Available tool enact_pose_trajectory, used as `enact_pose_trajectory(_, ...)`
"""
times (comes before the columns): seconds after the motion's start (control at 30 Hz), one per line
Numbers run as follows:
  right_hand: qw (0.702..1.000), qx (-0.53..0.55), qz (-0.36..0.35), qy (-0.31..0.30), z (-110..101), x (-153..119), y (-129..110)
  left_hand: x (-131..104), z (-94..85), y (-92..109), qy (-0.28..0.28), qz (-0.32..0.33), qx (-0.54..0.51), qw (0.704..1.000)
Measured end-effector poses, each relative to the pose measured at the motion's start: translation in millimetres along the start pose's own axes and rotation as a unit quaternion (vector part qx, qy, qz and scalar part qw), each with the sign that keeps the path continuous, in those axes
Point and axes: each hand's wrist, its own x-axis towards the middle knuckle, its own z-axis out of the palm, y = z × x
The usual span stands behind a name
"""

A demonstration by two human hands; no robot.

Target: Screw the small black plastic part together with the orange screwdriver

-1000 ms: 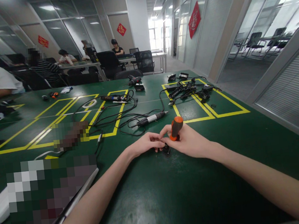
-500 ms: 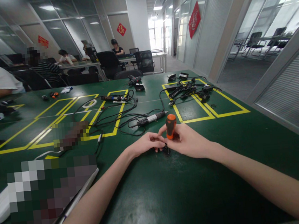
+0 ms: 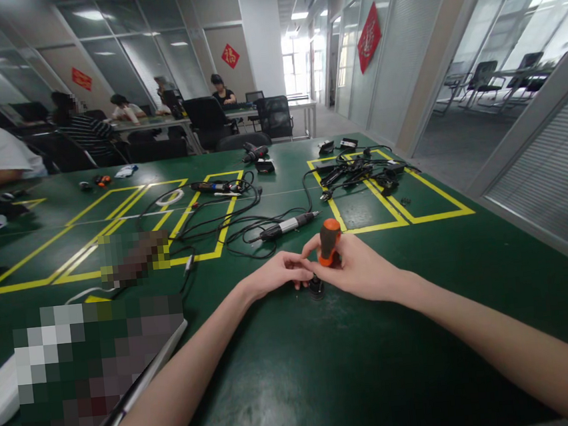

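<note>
A stubby screwdriver [image 3: 330, 240] with an orange and dark grey handle leans slightly right in my right hand [image 3: 362, 267]. Its shaft is hidden behind my fingers. Below it, a small round black part [image 3: 316, 286] rests on the green table. My left hand [image 3: 282, 271] is at that part's left side, fingers pinched together and nearly meeting my right fingertips. Whether the left fingers grip the black part or something smaller is hidden. A tiny speck, too small to name, lies just left of the part.
Beyond my hands lies a grey and black electric screwdriver [image 3: 288, 226] with its cable. Tangled black tools and cables [image 3: 360, 171] occupy the taped area at right. A power drill [image 3: 255, 152] lies at the back. Pixelated items cover the left front. People sit beyond the table.
The screwdriver handle has tipped a little to the right and shifted slightly. Both hands keep almost the same place by the black part.
</note>
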Motion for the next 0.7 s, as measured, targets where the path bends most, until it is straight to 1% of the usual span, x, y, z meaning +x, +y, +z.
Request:
enact_pose_trajectory(0.1,1.0,-0.005,-0.004,-0.007,0.6,0.2,0.3,0.0,-0.2,-0.2,0.001,0.003,0.001,1.0)
enact_pose_trajectory(0.23,0.998,0.049,0.01,-0.038,1.7,-0.3,1.9,0.6,-1.7,-2.5,-0.005,0.005,-0.001,1.0)
enact_pose_trajectory(0.4,0.998,0.062,0.008,-0.025,1.6,-0.9,5.3,1.7,-3.2,-5.2,-0.009,0.0,0.0,1.0)
enact_pose_trajectory(0.5,0.996,0.083,0.008,-0.034,-1.4,0.1,6.5,1.4,-3.1,-4.6,-0.003,-0.001,-0.002,1.0)
enact_pose_trajectory(0.6,0.99,0.128,0.015,-0.056,-5.2,1.4,8.8,0.6,-3.0,-3.3,-0.009,0.003,-0.001,1.0)
enact_pose_trajectory(0.7,0.98,0.191,0.019,-0.057,-7.3,2.4,12.6,-0.1,-3.0,-2.5,-0.016,0.004,0.003,1.0)
